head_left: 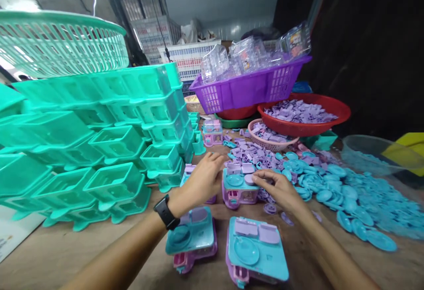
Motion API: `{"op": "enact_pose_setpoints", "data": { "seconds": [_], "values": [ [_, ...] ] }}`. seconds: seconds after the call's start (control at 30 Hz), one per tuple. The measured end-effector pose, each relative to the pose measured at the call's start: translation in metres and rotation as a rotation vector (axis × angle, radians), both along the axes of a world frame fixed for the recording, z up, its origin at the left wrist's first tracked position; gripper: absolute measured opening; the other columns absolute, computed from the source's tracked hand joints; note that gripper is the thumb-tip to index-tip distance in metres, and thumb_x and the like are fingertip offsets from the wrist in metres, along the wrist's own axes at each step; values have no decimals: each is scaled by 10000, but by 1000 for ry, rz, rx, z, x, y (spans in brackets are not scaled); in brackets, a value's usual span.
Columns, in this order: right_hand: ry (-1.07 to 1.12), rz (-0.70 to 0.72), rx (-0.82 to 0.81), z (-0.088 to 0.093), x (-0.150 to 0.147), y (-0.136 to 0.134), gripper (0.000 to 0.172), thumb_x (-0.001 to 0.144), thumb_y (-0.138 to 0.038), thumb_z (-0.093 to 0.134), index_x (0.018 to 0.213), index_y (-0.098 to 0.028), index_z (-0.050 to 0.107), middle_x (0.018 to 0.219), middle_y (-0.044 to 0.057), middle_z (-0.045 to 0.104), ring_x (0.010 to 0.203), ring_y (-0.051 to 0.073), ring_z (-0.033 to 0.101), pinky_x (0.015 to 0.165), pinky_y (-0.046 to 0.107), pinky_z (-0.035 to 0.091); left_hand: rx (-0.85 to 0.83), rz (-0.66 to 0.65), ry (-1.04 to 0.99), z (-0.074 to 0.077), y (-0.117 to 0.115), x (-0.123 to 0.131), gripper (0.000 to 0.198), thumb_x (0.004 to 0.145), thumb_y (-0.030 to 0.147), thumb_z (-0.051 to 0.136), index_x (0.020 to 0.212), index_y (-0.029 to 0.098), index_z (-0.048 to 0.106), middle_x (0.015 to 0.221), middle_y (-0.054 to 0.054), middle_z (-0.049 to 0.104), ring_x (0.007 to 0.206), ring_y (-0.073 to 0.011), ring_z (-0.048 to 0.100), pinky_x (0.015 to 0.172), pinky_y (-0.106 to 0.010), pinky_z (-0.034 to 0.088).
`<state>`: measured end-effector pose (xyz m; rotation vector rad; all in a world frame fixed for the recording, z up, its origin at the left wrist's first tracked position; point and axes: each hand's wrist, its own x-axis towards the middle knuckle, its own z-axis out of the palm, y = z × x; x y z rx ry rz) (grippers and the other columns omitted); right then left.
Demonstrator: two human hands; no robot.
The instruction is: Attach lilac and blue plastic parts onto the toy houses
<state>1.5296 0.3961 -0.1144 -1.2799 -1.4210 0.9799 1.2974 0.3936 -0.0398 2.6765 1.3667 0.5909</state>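
A small toy (240, 188) with a turquoise top and a pink-purple base stands in the middle of the bench. My right hand (276, 186) pinches a round lilac disc (249, 179) at the right of that top, where it appears to touch the surface. At the toy's left edge, my left hand (208, 173) has its fingers curled against it; the thumb is mostly hidden. Nearer to me sit two similar toys, a left one (192, 232) and a right one (255, 248), each with lilac pieces on top. Another toy (188, 173) is partly covered by my left hand.
Stacked green plastic boxes (115, 144) fill the left, under a green basket (66, 44). Loose lilac parts (255, 150) and turquoise plates (331, 184) spread to the right. Behind are a pink basket (273, 143), a red basin (342, 112) and a purple basket (245, 91) with clear packaging.
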Motion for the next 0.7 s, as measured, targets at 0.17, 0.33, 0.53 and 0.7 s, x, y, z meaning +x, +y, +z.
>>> {"op": "enact_pose_setpoints", "data": {
  "seconds": [0.17, 0.33, 0.53, 0.7],
  "values": [
    [-47, 32, 27, 1, -2, -3, 623, 608, -803, 691, 771, -206, 764, 949, 120, 708, 1000, 313, 631, 969, 452, 481, -88, -64, 136, -12, 0, 18, 613, 883, 202, 687, 1430, 85, 437, 1401, -167, 565, 1304, -317, 501, 1116, -484, 460],
    [-48, 7, 3, 0, 0, -5, 614, 569, -803, 708, 744, -218, 767, 984, 135, 705, 1026, 336, 633, 945, 447, 516, -75, -55, 223, -13, 5, 29, 380, 861, 199, 712, 1206, 117, 574, 1306, -150, 618, 1205, -312, 556, 1072, -452, 478],
    [-78, 4, -12, -24, 11, 1, 585, 594, -788, 725, 830, -257, 788, 1080, 110, 720, 1157, 368, 607, 1054, 471, 487, -17, -103, 268, -16, 8, 30, 289, 877, 223, 681, 1117, 87, 596, 1171, -139, 652, 1119, -294, 587, 1036, -412, 468],
    [-2, 8, -3, -24, 19, 0, 530, 634, -733, 762, 893, -271, 769, 1067, 80, 734, 1124, 335, 623, 1032, 424, 511, -20, -101, 246, -15, 9, 33, 249, 876, 209, 673, 1091, 107, 599, 1161, -122, 661, 1118, -287, 585, 1027, -403, 468]
  ]
}}
